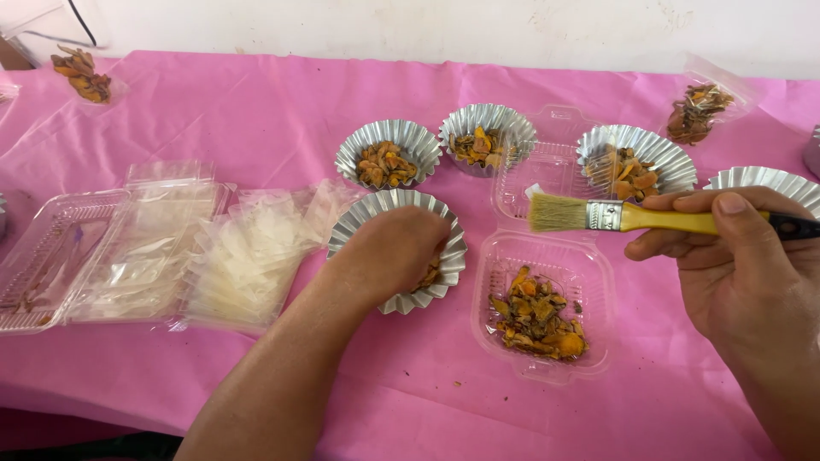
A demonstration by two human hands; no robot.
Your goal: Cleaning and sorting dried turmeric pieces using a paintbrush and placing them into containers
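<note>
One brush (628, 217), level, bristles pointing left, pinched in right hand (735, 256) fingers.

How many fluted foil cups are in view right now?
5: one under the left hand, two behind it, one behind the open clear container, and one partly hidden behind the right hand.

We see a table under a pink cloth (256, 111). On it lie fluted foil cups (389, 154), an open clear clamshell box (589, 282), stacked clear bags (248, 256) and empty clear trays (60, 248).
</note>
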